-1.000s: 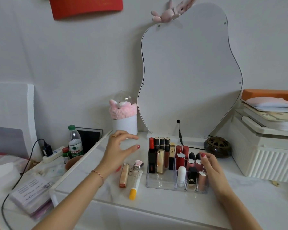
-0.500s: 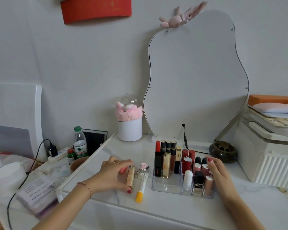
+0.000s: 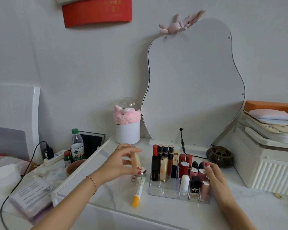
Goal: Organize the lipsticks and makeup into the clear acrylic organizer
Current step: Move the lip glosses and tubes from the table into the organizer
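The clear acrylic organizer (image 3: 163, 190) stands on the white table, holding several upright lipsticks and lip glosses. My left hand (image 3: 121, 163) holds a peach-gold lipstick tube (image 3: 137, 161) upright just left of the organizer, lifted off the table. My right hand (image 3: 214, 176) rests against the organizer's right side, fingers touching the lipsticks there. A white tube with a yellow cap (image 3: 138, 190) lies flat on the table in front of my left hand. A small pink keychain item (image 3: 140, 174) lies beneath the held tube.
A wavy white mirror (image 3: 193, 83) leans on the wall behind. A white pot with a pink plush (image 3: 127, 128) stands back left, a dark round burner (image 3: 220, 156) back right. A white ribbed box (image 3: 264, 166) sits at right. Bottles, a power strip and booklets lie on the lower left surface.
My left hand reached down, closed on the peach-gold lipstick tube lying on the table, and has lifted it upright. My right hand stayed at the organizer.
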